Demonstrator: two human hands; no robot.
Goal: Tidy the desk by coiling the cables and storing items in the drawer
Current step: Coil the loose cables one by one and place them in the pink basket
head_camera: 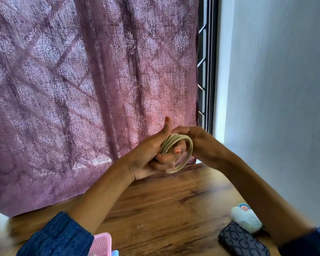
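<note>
- Head view: beige cable (175,145), coiled, held above the desk (164,206) far edge
- Left hand (148,156) grips the loops; right hand (194,139) pinches the outer turn
- Step: coiling; next, tuck the end, find the drawer

My left hand (144,159) and right hand (196,143) meet above the far edge of the tabletop (164,209), at about 12 o'clock from me, with the cable (175,145) coiled between them and lifted off the wood. Behind them, from 10 to 12 o'clock, hangs the curtain (81,89); the window (207,61) is just right of it and the wall (275,89) fills 1 to 3 o'clock. On the tabletop at 4 o'clock lies a pouch (242,241), with a bundle (246,218) touching its far side. At 7 o'clock sits a basket (102,244).
</note>
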